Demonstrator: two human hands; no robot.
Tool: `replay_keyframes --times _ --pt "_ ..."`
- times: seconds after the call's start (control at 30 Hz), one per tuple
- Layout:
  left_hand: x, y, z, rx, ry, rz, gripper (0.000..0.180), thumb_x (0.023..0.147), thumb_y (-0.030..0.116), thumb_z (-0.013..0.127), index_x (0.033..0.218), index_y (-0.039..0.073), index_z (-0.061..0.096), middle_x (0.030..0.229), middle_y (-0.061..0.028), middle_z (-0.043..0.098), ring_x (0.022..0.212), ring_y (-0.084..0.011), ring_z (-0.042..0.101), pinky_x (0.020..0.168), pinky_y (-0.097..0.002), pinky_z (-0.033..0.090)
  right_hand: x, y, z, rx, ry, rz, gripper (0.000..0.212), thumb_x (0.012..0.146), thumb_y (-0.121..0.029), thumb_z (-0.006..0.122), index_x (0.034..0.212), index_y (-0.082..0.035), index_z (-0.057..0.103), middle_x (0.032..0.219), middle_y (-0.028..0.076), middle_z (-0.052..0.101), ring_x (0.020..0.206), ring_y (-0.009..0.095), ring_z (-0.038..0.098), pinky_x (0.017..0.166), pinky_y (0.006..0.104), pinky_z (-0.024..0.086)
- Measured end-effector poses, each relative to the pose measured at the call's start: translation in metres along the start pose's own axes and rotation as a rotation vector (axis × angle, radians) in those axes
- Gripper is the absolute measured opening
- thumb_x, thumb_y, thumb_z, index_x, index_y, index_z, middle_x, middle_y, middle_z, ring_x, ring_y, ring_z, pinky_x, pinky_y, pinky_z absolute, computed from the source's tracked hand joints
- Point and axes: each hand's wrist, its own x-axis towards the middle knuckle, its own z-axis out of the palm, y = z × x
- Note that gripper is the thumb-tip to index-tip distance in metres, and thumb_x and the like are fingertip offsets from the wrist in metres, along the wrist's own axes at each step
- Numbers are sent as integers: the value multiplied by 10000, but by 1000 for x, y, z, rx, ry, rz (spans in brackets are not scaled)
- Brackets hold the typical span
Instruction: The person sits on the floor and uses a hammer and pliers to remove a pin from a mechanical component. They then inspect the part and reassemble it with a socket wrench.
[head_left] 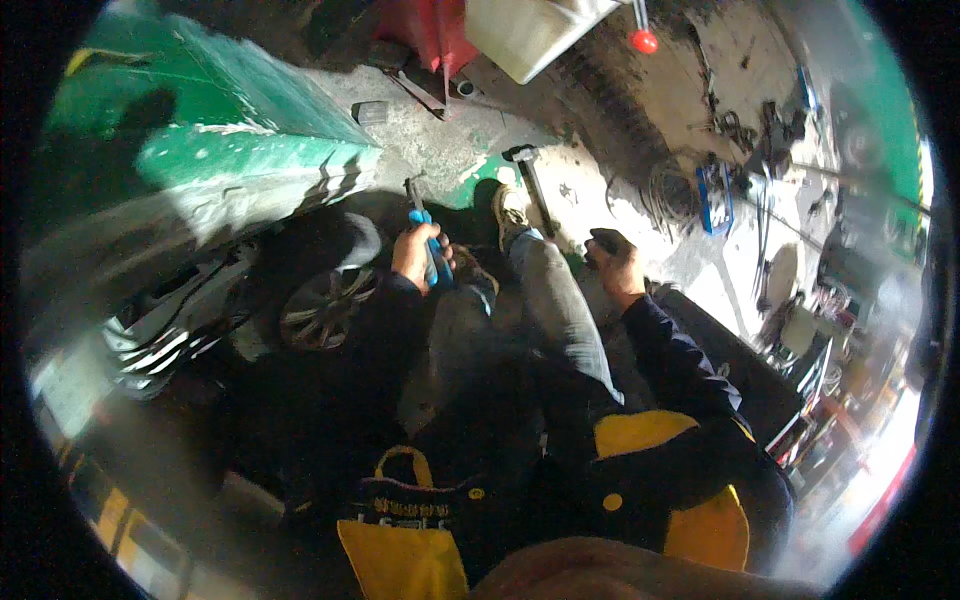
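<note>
My left hand [410,257] is closed around a pair of blue-handled pliers [432,262], whose dark narrow end points away from me. To the right of my knees, my right hand [622,272] is curled closed. Something dark shows at its fingers; shadow keeps me from making out what it is. On the floor between the hands and farther off lies a hammer [537,190], its head at the far end, beside my light shoe [510,207].
A green-painted wall base [250,160] runs along the left, with a car wheel [325,308] nearer me. Coiled cable [672,195] and a blue-framed object [714,198] lie at the right. A pale container [530,35] and a red-knobbed lever [643,41] stand ahead.
</note>
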Motion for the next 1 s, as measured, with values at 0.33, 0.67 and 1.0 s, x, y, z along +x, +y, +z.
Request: replay_keyframes --times 0.33,0.67,1.0 --pt "242 -64 -131 -256 44 146 252 905 193 684 1100 42 637 910 -142 661 745 -275 657 642 -451 544 407 6 374 -444 -267 -763 553 844 -289 809 1292 -16 636 1164 247 704 1098 437 670 946 508 538" --pt "402 -128 -250 920 479 813 393 911 191 703 1249 -7 676 1109 -128 720 965 -233 682 890 -379 535 684 -74 619 -964 -204 -937 579 837 -311 799 1304 -16 627 1177 276 665 1113 433 654 939 520 538" --pt "357 -150 -204 61 421 279 484 955 246 701 1374 21 612 1244 -146 701 1085 -262 675 974 -400 522 727 -94 632 -1040 -244 -1022 592 812 -313 809 1297 -24 631 1207 262 638 1137 422 636 933 533 540"
